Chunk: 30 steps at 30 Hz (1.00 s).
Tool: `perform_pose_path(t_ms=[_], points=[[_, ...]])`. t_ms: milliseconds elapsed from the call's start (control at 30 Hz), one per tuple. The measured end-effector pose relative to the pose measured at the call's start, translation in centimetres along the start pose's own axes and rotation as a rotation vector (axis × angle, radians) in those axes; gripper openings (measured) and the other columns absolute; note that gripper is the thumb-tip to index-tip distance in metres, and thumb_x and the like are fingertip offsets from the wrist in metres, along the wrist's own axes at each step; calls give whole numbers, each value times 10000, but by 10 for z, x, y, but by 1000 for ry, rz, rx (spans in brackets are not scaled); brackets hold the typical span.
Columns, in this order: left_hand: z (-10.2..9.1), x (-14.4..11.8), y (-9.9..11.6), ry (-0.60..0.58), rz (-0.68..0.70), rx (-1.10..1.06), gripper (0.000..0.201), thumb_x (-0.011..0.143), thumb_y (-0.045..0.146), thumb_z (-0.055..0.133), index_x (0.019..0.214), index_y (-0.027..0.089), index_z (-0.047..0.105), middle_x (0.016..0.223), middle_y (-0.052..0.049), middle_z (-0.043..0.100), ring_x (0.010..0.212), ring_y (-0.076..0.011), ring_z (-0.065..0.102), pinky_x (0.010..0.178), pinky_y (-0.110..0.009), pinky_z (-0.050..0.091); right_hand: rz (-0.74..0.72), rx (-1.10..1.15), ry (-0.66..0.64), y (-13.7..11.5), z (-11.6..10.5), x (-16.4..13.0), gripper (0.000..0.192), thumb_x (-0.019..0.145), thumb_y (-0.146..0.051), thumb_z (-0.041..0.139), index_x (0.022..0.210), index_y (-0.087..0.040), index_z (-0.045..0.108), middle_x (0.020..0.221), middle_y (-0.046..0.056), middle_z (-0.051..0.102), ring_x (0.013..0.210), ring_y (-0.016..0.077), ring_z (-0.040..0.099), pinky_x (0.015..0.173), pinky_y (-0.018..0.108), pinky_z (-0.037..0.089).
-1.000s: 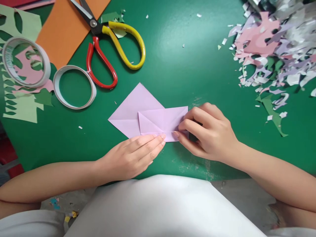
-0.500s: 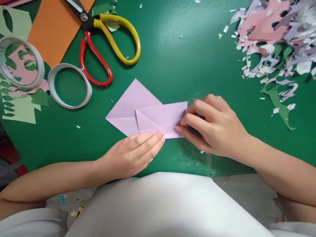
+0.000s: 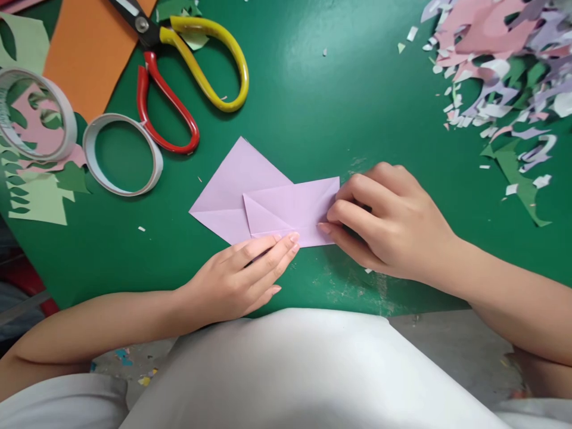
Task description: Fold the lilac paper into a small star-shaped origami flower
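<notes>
A folded strip of lilac paper [image 3: 308, 208] lies over a lilac paper piece with a pointed top [image 3: 236, 179]; whether the two are joined I cannot tell. Crease lines run across both. My left hand [image 3: 241, 274] rests with its fingers stretched out, the tips pressing on the strip's lower edge. At the strip's right end, my right hand [image 3: 388, 220] pinches the paper between thumb and fingers. Its fingertips partly cover that end.
Scissors [image 3: 151, 39] with one red and one yellow handle lie at the upper left, partly on orange paper [image 3: 89, 53]. Beside them are a white tape ring [image 3: 158, 170] and another ring [image 3: 69, 122]. Paper scraps [image 3: 491, 36] are heaped at the upper right of the green table [image 3: 313, 113].
The left hand's fingers have spread slightly apart on the paper's lower edge. The right hand keeps its pinch on the strip. The whole view has shifted a little.
</notes>
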State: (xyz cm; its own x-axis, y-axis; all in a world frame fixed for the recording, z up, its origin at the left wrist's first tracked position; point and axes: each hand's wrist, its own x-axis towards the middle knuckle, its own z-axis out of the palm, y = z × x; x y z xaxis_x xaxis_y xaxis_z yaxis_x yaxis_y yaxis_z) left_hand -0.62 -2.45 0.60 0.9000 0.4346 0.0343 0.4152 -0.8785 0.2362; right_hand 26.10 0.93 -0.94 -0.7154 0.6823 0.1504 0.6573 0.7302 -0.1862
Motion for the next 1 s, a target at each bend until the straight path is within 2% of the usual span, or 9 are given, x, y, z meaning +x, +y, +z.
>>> perform_pose_path(t_ms=[267,367,467,633,767,1000], points=[[-3,0,3,-19,-7,21,612,991,470,437,1416,38,521,1458,-92,564,1265,-234,538,1085,-305,452,41,43,-45,0,1,-1,255,945,-332,517,741,-187,561,848,76,550,763,202,438,663,345,282],[-2,1,7,11,-16,42,665,995,533,384,1389,23,549,1424,-114,592,1248,-249,557,1070,-315,459,61,62,-72,0,0,-1,258,943,-338,517,735,-191,558,834,74,543,769,208,445,661,348,286],[-1,1,12,45,-11,108,745,1002,598,299,1366,5,567,1390,-146,613,1241,-260,580,1083,-334,453,78,79,-77,0,0,0,260,944,-338,519,729,-195,546,810,66,529,760,208,440,659,352,282],[1,-2,18,23,19,254,818,985,661,288,1379,-7,549,1413,-173,588,1265,-272,584,1093,-347,458,70,105,-28,-1,0,1,257,942,-323,532,720,-193,524,788,57,507,737,195,426,656,347,269],[2,-4,19,37,14,267,757,997,612,329,1348,-12,572,1388,-180,606,1251,-273,602,1089,-352,468,77,85,-52,0,1,1,277,951,-348,516,723,-191,520,796,58,509,741,194,425,651,340,259],[1,-4,17,142,-42,165,542,990,397,454,1178,-72,650,1182,-201,719,1085,-270,696,986,-359,549,81,74,-67,0,1,0,272,957,-353,508,739,-191,533,809,59,511,760,198,429,651,342,252]])
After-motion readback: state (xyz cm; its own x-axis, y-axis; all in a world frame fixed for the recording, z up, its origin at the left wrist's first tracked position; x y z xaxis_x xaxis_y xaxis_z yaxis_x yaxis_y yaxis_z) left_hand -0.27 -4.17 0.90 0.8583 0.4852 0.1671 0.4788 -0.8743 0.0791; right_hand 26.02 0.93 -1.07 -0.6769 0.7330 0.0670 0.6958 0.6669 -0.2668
